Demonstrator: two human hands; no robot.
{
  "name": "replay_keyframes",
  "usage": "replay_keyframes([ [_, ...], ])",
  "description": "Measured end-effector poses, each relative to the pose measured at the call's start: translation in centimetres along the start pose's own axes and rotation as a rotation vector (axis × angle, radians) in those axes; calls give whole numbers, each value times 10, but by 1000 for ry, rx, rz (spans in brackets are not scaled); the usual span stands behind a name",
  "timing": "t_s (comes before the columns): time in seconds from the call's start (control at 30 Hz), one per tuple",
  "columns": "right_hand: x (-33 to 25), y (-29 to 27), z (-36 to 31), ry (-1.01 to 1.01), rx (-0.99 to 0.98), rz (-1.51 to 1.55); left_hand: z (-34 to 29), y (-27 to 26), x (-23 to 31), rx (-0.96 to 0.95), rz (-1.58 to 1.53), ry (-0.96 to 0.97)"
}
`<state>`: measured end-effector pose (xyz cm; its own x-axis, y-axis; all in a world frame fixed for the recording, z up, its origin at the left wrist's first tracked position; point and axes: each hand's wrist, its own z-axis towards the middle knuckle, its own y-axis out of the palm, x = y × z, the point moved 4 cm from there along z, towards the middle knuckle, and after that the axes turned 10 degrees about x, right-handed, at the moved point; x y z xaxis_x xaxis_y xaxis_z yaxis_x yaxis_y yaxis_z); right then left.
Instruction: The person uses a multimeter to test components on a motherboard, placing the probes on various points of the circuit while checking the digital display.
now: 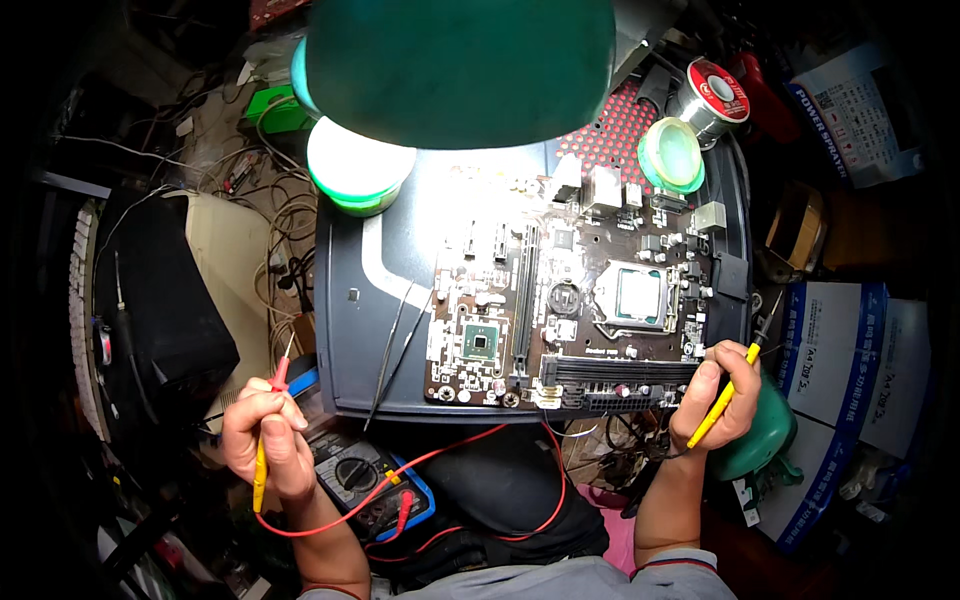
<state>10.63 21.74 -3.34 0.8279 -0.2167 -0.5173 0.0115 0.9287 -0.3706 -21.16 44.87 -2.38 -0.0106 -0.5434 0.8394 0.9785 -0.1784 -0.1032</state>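
My left hand (268,438) is closed around a red-and-yellow multimeter probe (261,480), its bare tip pointing up, to the left of the work surface. In my right hand (715,395) is a black-and-yellow multimeter probe (724,405), tip pointing up and outward, beside the lower right corner of a brown motherboard (600,345). Both tips are apart from the board. The board carries a processor (640,295) in its socket and a smaller square chip (480,342). A multimeter (355,473) lies by my left forearm, with a red lead running to the left probe. Tweezers (388,370) rest left of the board.
A green lamp head (460,70) overhangs the dark work surface (345,350). Along the back are a white-and-green tub (355,165), a small green jar (670,160) and a solder spool (715,92). Blue-and-white boxes (835,330) stand at right; tangled cables (290,225) lie left.
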Motion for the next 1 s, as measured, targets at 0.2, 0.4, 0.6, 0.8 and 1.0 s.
replay_keyframes([
  [0.2, 1, -3, -1, 8, -11, -3, 1, 2, 0, -25, 0, 8],
  [0.4, 3, -4, -2, 7, -9, -4, 2, 2, -1, -34, 6, -8],
  [0.6, 1, -4, -1, 8, -13, -11, 2, 2, -1, -39, 6, -10],
  [0.8, 1, -4, 0, -3, -22, -19, 3, 1, -3, -58, 9, 12],
  [1.0, 1, -4, -1, 8, -19, -14, 2, 1, -3, -48, 1, -14],
])
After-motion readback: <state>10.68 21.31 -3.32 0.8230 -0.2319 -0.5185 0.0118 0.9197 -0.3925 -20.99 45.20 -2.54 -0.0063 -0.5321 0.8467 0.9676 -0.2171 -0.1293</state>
